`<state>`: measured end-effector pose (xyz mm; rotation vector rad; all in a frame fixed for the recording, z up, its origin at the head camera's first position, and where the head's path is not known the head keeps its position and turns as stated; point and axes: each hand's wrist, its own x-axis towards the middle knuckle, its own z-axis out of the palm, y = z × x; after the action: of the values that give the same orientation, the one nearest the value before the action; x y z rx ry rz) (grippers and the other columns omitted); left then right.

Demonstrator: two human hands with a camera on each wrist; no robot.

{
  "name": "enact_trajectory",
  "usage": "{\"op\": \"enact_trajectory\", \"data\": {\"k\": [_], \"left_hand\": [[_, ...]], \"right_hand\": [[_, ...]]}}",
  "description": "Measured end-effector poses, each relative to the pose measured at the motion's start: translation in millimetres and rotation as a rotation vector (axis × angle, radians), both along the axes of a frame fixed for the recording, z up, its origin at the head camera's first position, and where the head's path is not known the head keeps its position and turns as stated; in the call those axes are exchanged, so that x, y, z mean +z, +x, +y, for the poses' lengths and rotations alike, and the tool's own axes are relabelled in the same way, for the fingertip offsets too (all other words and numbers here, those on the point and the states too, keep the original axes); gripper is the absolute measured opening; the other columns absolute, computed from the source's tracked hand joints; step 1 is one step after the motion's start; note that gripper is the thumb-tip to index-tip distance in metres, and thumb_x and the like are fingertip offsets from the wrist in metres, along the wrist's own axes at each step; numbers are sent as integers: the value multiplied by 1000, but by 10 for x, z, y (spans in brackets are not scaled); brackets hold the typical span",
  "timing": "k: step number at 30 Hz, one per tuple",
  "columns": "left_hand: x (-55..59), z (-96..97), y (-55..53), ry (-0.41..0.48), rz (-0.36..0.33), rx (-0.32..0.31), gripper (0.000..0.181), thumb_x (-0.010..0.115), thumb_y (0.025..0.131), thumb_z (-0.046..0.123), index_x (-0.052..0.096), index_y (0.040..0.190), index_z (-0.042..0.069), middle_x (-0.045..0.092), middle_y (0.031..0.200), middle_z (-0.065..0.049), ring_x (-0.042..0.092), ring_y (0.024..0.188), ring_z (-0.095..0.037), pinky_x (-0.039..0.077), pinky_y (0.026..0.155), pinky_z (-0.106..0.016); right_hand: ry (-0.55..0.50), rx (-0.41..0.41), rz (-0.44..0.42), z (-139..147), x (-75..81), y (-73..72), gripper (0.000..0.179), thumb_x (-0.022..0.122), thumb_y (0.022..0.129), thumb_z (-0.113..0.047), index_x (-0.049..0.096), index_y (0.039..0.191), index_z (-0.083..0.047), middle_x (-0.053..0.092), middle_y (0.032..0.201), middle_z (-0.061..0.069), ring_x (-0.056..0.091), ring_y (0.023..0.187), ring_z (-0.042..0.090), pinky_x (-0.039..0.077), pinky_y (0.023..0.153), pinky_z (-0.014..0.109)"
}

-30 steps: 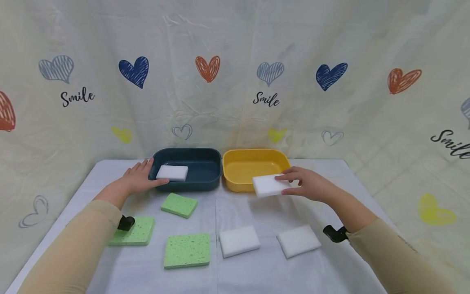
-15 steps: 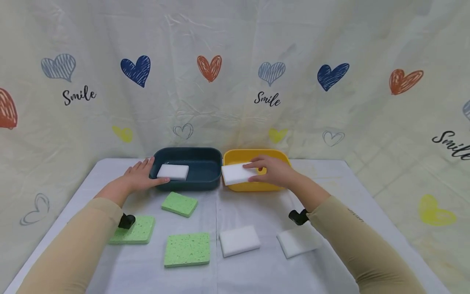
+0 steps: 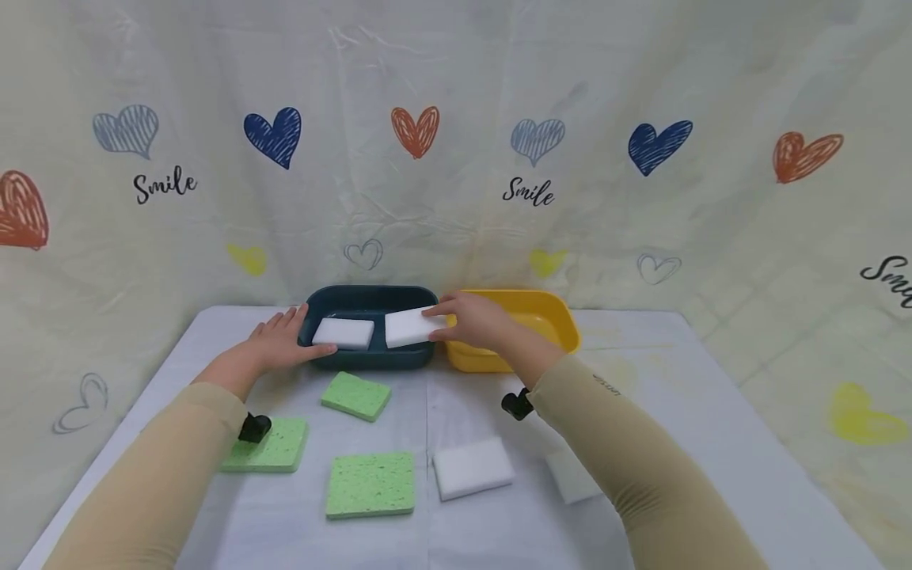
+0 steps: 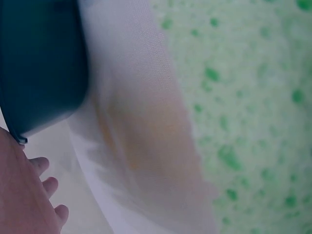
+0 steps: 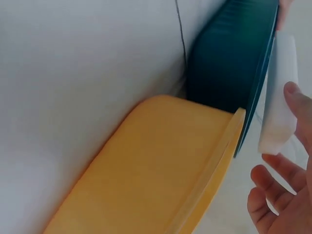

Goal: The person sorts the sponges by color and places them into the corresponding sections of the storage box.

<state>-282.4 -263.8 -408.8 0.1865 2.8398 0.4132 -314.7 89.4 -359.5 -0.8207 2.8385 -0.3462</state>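
Observation:
My right hand pinches a white sponge between thumb and fingers, over the right part of the dark teal bin. The right wrist view puts this sponge above the rim, with the thumb on one face. A second white sponge lies inside the bin at its left. My left hand rests against the bin's left end with fingers spread and the thumb along the front rim. In the left wrist view that hand is partly visible beside the bin's wall.
A yellow bin stands right of the teal one, partly under my right forearm. Green sponges lie in front: one near the bin, one at the front, one by my left sleeve. White sponges lie at the right.
My right hand has carried the white sponge leftward, from in front of the yellow bin, across it, to over the teal bin. The left hand has stayed at the teal bin.

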Motion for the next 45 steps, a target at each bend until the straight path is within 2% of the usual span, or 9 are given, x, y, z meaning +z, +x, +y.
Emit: {"op": "enact_trajectory", "data": {"k": [4,7,15,18,24,30,39,45], "left_hand": [[14,32,-2,0,1,0,124,45,83,83,-1,156,-6,2,159,-35,2,145,-54,2,114,-67],[26,49,3,5,-4,-1,123,46,84,82,-2,156,-5,1,159,-35,1,145,-54,1,115,-67],[27,38,0,4,-2,1,123,46,84,82,-2,156,-6,1,159,-35,1,144,-55,2,115,-67],[18,44,-13,0,4,0,124,45,83,83,-2,156,-6,1,159,-35,2,145,-54,3,115,-66],[-4,64,-55,2,4,3,126,45,82,85,-3,156,-4,1,160,-33,2,146,-52,2,115,-67],[-29,67,-81,-3,3,5,126,44,81,86,-4,157,-3,1,161,-31,1,146,-51,1,115,-66],[-35,21,-57,2,-4,8,126,45,82,85,-3,156,-4,1,159,-34,1,145,-53,1,115,-67],[-75,-26,-67,-7,2,6,127,43,81,86,-5,156,-4,0,159,-34,0,145,-54,1,114,-67]], "right_hand": [[59,-21,16,-158,-21,-60,49,71,89,-49,63,135,-35,55,135,5,53,114,24,46,100,40],[116,-4,51,-262,-45,-98,48,71,89,-49,64,135,-35,57,131,3,54,110,22,48,95,36],[218,0,83,-455,-108,-146,45,70,89,-50,66,132,-36,59,121,-1,53,101,19,47,89,33],[278,11,96,-483,-119,-150,45,69,90,-51,66,132,-36,61,119,-2,54,101,19,46,91,34],[383,7,114,-520,-142,-161,50,68,90,-54,62,136,-37,62,126,-2,53,109,23,40,100,39],[457,10,144,-545,-199,-216,54,69,89,-54,59,139,-36,61,134,-5,53,112,24,38,100,39],[374,0,119,-549,-177,-248,61,72,84,-60,58,139,-38,61,128,-4,54,111,22,39,101,41],[214,-35,49,-411,-80,-185,62,74,84,-54,57,141,-35,56,139,2,52,120,24,40,106,41]]}}
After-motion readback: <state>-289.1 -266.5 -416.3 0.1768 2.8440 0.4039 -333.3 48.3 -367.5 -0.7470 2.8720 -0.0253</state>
